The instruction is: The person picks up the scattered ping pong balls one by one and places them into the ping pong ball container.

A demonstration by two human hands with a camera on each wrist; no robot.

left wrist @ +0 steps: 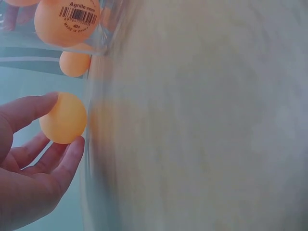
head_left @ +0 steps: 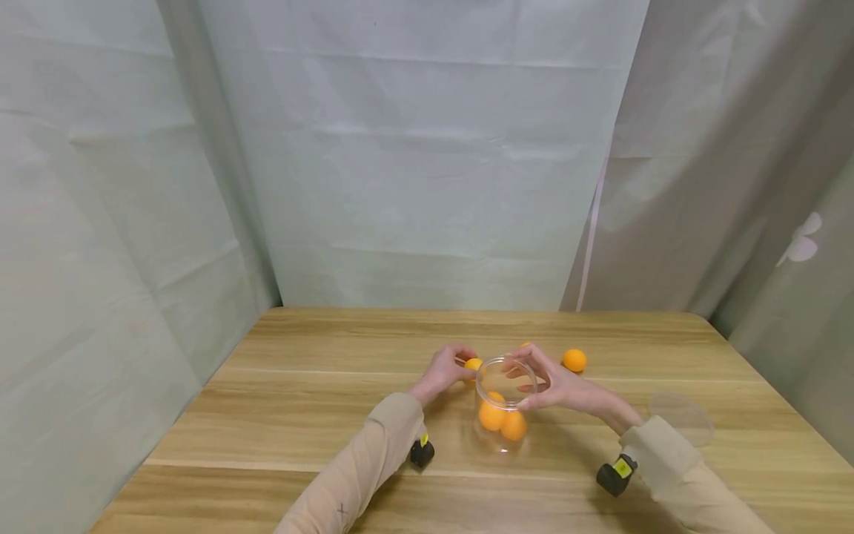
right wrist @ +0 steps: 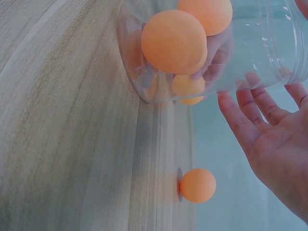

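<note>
A clear plastic jar (head_left: 505, 415) stands mid-table with several orange balls (head_left: 501, 421) inside. My right hand (head_left: 542, 382) grips its rim, fingers across the far side and thumb on the near side. In the right wrist view those fingers (right wrist: 245, 115) lie against the jar wall (right wrist: 250, 53). My left hand (head_left: 462, 365) is just left of the jar and pinches one orange ball (head_left: 473, 364) between thumb and fingers. The left wrist view shows that ball (left wrist: 63, 118) close beside the jar. Another ball (left wrist: 67, 19) in the jar bears a barcode label.
A loose orange ball (head_left: 574, 360) lies on the wooden table (head_left: 300, 400) right of the jar, also in the right wrist view (right wrist: 197, 185). A clear lid (head_left: 680, 417) lies at the right. Pale curtains close in the table on three sides.
</note>
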